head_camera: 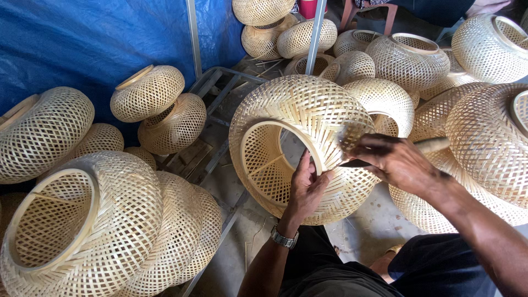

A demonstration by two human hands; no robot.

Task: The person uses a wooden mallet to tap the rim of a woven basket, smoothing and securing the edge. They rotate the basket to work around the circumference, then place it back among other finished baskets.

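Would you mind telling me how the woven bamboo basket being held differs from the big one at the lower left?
The held round woven bamboo basket is gripped at its rim by the left hand, with the right hand holding a dark blade to it; the large woven bamboo basket at lower left lies untouched. The held one sits alone in front of the person; the other leans on stacked baskets. Both are pale open lattice weave with round ringed openings.
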